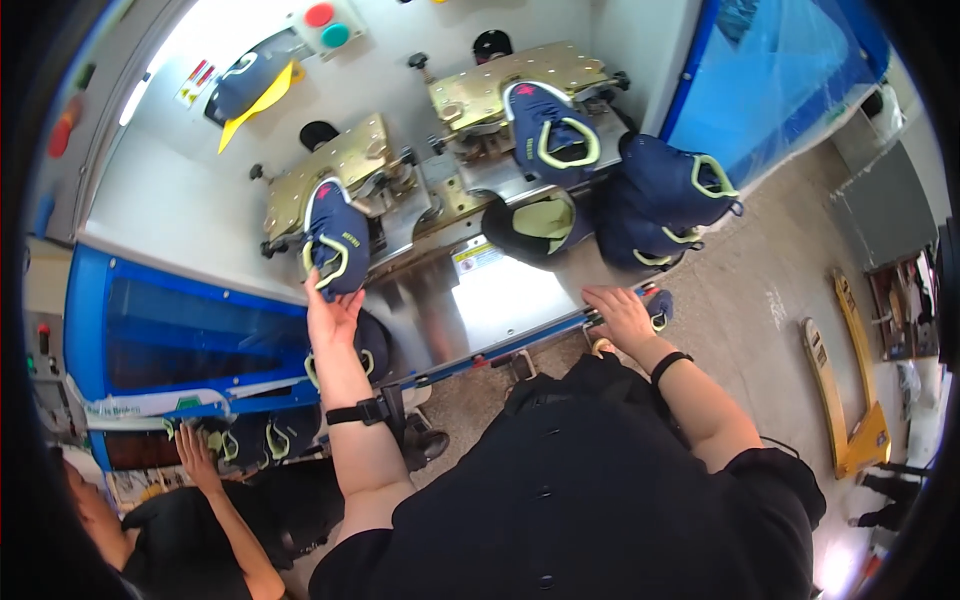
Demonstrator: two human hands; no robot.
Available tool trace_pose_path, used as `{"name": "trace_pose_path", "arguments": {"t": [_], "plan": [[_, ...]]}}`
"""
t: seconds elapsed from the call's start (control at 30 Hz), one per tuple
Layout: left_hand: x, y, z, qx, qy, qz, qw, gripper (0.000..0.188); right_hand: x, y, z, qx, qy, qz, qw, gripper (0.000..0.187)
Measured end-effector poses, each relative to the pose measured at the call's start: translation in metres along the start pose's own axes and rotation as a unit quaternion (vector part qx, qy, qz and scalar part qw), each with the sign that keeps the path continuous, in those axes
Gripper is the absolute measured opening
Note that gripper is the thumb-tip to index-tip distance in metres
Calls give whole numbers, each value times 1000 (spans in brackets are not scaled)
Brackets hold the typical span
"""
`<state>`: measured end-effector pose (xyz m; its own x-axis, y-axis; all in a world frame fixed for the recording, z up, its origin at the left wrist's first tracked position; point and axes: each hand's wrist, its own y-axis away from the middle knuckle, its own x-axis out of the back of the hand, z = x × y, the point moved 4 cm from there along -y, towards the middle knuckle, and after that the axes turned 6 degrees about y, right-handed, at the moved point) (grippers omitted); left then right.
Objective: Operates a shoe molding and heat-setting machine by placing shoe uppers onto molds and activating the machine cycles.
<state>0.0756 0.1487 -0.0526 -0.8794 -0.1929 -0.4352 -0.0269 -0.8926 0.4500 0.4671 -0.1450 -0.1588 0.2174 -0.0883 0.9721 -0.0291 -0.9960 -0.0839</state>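
Observation:
My left hand [336,312] grips the heel end of a navy shoe upper [340,232] with lime-green collar trim and a pink mark at its toe. The toe of that upper meets the left metal clamp fixture [330,170]. My right hand [622,316] lies at the front edge of the metal worktop [420,310], fingers stretched out and holding nothing. Another navy shoe upper [548,130] sits with its toe at the right clamp fixture [520,85]. Between the two, nearer me, lies a dark piece with pale green lining [540,225].
Navy uppers [665,190] are piled at the worktop's right end. A dark cap [255,85] hangs by red and green buttons [328,25] on the back wall. Blue-framed panels [190,330] flank the machine. A co-worker's hand [195,455] reaches toward uppers at lower left. A yellow pallet jack [850,400] stands right.

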Motion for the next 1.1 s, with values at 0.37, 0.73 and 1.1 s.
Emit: {"name": "trace_pose_path", "arguments": {"t": [0.37, 0.73, 1.1], "plan": [[-8, 5, -13, -17, -1, -22, 1000, 57, -30, -92, -159, 304, -3, -55, 951, 90], [2, 7, -3, -17, -29, -58, 998, 44, -48, -101, -195, 276, 57, -92, 955, 83], [2, 4, -22, -90, -52, -60, 993, 40, -42, -102, -195, 301, 79, -73, 947, 83]]}}
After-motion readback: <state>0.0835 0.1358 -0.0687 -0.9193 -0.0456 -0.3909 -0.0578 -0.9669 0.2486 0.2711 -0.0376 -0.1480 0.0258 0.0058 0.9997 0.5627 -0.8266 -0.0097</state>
